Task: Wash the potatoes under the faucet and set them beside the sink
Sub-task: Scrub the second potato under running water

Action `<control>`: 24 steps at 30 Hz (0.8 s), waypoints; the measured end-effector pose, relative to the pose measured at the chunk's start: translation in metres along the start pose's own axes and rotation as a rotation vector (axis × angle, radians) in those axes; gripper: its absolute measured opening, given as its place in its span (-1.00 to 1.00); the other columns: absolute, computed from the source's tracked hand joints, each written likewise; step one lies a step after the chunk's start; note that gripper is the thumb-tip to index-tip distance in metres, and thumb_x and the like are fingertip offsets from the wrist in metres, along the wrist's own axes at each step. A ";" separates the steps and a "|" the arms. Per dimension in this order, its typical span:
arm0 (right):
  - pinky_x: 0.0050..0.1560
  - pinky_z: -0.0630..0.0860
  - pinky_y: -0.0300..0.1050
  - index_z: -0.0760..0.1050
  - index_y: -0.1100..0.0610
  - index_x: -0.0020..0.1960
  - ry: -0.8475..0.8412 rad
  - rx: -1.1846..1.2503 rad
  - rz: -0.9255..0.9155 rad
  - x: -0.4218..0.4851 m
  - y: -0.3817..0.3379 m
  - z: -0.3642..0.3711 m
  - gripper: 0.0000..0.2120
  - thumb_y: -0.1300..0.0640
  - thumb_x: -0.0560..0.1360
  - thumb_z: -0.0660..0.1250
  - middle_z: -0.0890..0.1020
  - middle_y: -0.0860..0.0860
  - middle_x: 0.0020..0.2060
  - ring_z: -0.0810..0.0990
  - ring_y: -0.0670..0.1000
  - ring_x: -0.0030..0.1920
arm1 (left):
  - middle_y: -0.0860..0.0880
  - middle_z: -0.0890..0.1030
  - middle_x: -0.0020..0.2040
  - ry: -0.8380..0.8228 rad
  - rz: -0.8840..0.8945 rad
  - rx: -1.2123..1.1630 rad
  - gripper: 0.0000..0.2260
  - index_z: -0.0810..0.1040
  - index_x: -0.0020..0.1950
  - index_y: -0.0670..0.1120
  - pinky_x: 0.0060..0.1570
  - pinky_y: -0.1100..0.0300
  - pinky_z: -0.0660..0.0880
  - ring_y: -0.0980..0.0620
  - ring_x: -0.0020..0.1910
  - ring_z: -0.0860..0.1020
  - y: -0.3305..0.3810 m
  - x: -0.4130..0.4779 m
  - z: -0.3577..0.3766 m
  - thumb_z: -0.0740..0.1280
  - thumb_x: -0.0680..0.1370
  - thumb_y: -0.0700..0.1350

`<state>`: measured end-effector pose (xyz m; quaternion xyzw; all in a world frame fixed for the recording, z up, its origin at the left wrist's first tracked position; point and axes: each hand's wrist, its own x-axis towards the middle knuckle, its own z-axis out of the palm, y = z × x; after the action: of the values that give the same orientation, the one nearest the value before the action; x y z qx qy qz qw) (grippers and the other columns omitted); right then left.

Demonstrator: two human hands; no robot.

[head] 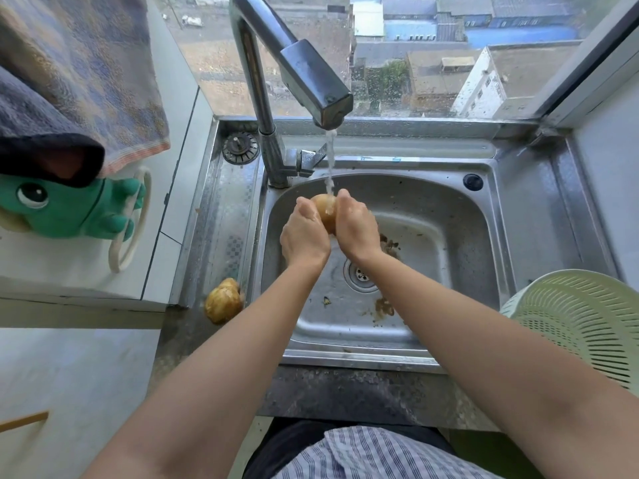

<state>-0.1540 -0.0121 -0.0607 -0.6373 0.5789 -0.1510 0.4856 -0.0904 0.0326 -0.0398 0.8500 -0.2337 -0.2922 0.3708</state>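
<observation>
A wet tan potato (326,212) is clasped between my left hand (304,233) and my right hand (358,226) over the steel sink (460,243). Water streams onto it from the faucet (311,81) above. My palms cover most of the potato, so only its top and middle show. Two washed potatoes (224,301) lie together on the counter just left of the sink's front corner.
A pale green colander (581,323) sits at the right edge of the sink. Dirt and peel bits lie around the drain (361,273). A green plush toy (74,209) and towels (79,84) hang at the left. A sink strainer plug (240,147) rests behind the faucet base.
</observation>
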 end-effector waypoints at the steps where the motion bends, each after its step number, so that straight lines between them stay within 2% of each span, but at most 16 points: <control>1: -0.28 0.31 -0.06 0.38 0.18 -0.17 -0.054 0.153 0.164 0.006 -0.003 -0.001 -0.57 -0.02 0.65 -0.12 0.50 0.15 -0.29 0.41 0.10 -0.31 | -0.27 0.60 0.12 0.000 0.023 0.010 -0.50 0.50 0.15 -0.22 0.12 0.01 0.37 -0.23 0.14 0.53 -0.001 -0.005 0.001 -0.15 0.69 0.01; 2: -0.30 0.31 -0.09 0.39 0.17 -0.20 -0.083 0.193 0.260 0.007 -0.006 -0.002 -0.53 -0.05 0.63 -0.14 0.50 0.13 -0.31 0.41 0.09 -0.33 | -0.27 0.59 0.13 -0.005 0.020 0.010 -0.50 0.49 0.18 -0.22 0.13 0.01 0.36 -0.23 0.16 0.52 -0.003 -0.006 0.003 -0.15 0.69 0.03; 3: -0.28 0.33 -0.08 0.40 0.17 -0.21 -0.093 0.112 0.252 0.007 -0.006 -0.003 -0.51 -0.07 0.63 -0.16 0.52 0.13 -0.30 0.44 0.09 -0.31 | -0.25 0.59 0.13 -0.015 -0.024 0.011 -0.48 0.49 0.20 -0.21 0.13 0.01 0.37 -0.22 0.16 0.52 -0.004 -0.005 0.003 -0.16 0.68 0.05; 5: -0.20 0.41 -0.03 0.44 0.14 -0.21 0.016 -0.232 -0.043 0.000 0.001 -0.004 -0.46 -0.12 0.62 -0.18 0.60 0.15 -0.25 0.53 0.14 -0.24 | -0.18 0.61 0.02 -0.089 -0.181 -0.017 -0.42 0.52 0.14 -0.22 0.06 0.03 0.47 -0.18 0.03 0.57 -0.006 0.004 0.002 -0.19 0.66 0.09; 6: -0.22 0.44 -0.02 0.45 0.15 -0.16 0.109 -0.376 -0.235 -0.006 0.005 -0.005 -0.45 -0.14 0.61 -0.18 0.62 0.16 -0.26 0.55 0.16 -0.25 | -0.16 0.63 -0.15 -0.159 -0.275 -0.081 -0.41 0.54 0.02 -0.22 -0.14 0.10 0.54 -0.14 -0.19 0.59 -0.008 0.011 0.002 -0.19 0.65 0.10; 8: -0.32 0.44 -0.02 0.40 0.17 0.01 0.154 -0.518 -0.475 -0.011 0.012 -0.009 -0.48 -0.17 0.60 -0.18 0.62 0.14 -0.33 0.55 0.17 -0.34 | -0.04 0.43 -0.56 -0.372 -0.459 -0.191 -0.45 0.42 -0.30 -0.15 -0.58 0.33 0.29 0.06 -0.62 0.34 -0.006 0.013 -0.004 -0.18 0.64 0.08; 9: -0.35 0.42 -0.03 0.38 0.17 0.03 0.139 -0.543 -0.513 -0.012 0.015 -0.011 -0.50 -0.17 0.59 -0.17 0.60 0.12 -0.38 0.55 0.18 -0.37 | 0.00 0.34 -0.62 -0.433 -0.471 -0.199 -0.48 0.35 -0.37 -0.12 -0.63 0.37 0.17 0.10 -0.66 0.22 -0.006 0.012 -0.005 -0.17 0.64 0.07; 10: -0.36 0.39 -0.03 0.37 0.15 0.01 0.124 -0.530 -0.492 -0.010 0.017 -0.012 -0.53 -0.15 0.59 -0.17 0.57 0.10 -0.40 0.55 0.19 -0.37 | -0.01 0.35 -0.60 -0.456 -0.451 -0.191 -0.48 0.35 -0.37 -0.11 -0.61 0.35 0.16 0.10 -0.65 0.21 -0.009 0.012 -0.004 -0.16 0.63 0.09; 12: -0.30 0.30 -0.03 0.36 0.11 -0.09 0.103 -0.458 -0.353 -0.007 0.011 -0.012 -0.62 -0.06 0.64 -0.14 0.53 0.08 -0.37 0.54 0.20 -0.29 | -0.09 0.53 -0.40 -0.365 -0.294 -0.139 -0.41 0.50 -0.21 -0.15 -0.45 0.24 0.32 0.04 -0.52 0.37 -0.016 0.009 0.002 -0.15 0.58 0.21; 14: -0.20 0.29 -0.04 0.40 0.11 -0.13 0.052 -0.344 -0.125 -0.002 0.003 -0.010 -0.59 -0.01 0.66 -0.14 0.57 0.11 -0.23 0.50 0.16 -0.18 | -0.10 0.64 -0.17 -0.196 -0.024 -0.042 -0.42 0.53 0.01 -0.11 -0.19 0.09 0.44 -0.04 -0.30 0.54 -0.021 0.006 0.008 -0.05 0.54 0.32; 16: -0.14 0.32 -0.03 0.45 0.12 -0.16 0.049 -0.281 -0.045 0.000 0.000 -0.008 -0.51 -0.04 0.66 -0.15 0.59 0.12 -0.17 0.51 0.17 -0.13 | -0.07 0.63 -0.10 -0.096 0.089 0.041 -0.52 0.50 0.04 -0.11 -0.06 0.05 0.41 -0.09 -0.14 0.56 -0.018 0.006 0.007 0.05 0.57 0.27; 18: -0.19 0.34 -0.02 0.48 0.14 -0.15 0.151 -0.371 -0.202 -0.005 -0.001 -0.006 -0.51 -0.03 0.67 -0.13 0.64 0.16 -0.21 0.58 0.21 -0.15 | -0.16 0.63 -0.15 -0.128 -0.014 -0.037 -0.51 0.52 -0.02 -0.14 -0.16 0.08 0.44 -0.17 -0.17 0.58 -0.013 0.015 0.003 0.00 0.57 0.22; 19: -0.23 0.34 -0.03 0.49 0.15 -0.09 0.200 -0.427 -0.324 -0.008 0.000 -0.008 -0.52 -0.03 0.67 -0.12 0.66 0.17 -0.25 0.60 0.22 -0.19 | -0.18 0.60 -0.25 -0.186 -0.153 -0.140 -0.50 0.52 -0.09 -0.15 -0.31 0.17 0.42 -0.15 -0.32 0.57 -0.011 0.019 0.001 -0.03 0.56 0.20; 21: -0.30 0.32 -0.04 0.46 0.16 -0.01 0.207 -0.474 -0.461 -0.011 0.004 -0.009 -0.54 -0.04 0.65 -0.15 0.63 0.15 -0.33 0.59 0.22 -0.29 | -0.11 0.46 -0.44 -0.307 -0.397 -0.272 -0.52 0.46 -0.24 -0.14 -0.53 0.31 0.27 0.00 -0.59 0.37 -0.006 0.020 -0.003 -0.05 0.56 0.16; 22: -0.30 0.32 -0.05 0.42 0.15 -0.05 0.178 -0.435 -0.427 -0.010 0.004 -0.009 -0.56 -0.03 0.63 -0.16 0.60 0.14 -0.34 0.57 0.21 -0.29 | -0.09 0.45 -0.45 -0.302 -0.369 -0.259 -0.54 0.46 -0.26 -0.12 -0.52 0.28 0.27 0.00 -0.58 0.36 -0.005 0.018 -0.003 -0.04 0.56 0.15; 24: -0.23 0.35 -0.03 0.34 0.15 -0.22 0.108 -0.236 -0.194 -0.001 0.003 -0.004 -0.59 0.02 0.64 -0.14 0.55 0.13 -0.29 0.52 0.17 -0.24 | -0.10 0.54 -0.33 -0.186 -0.131 -0.132 -0.54 0.53 -0.16 -0.12 -0.31 0.12 0.39 -0.11 -0.37 0.50 -0.008 0.014 0.001 -0.03 0.55 0.14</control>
<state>-0.1592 -0.0123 -0.0602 -0.7340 0.5536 -0.1621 0.3585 -0.0797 0.0283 -0.0507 0.8063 -0.1913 -0.4084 0.3829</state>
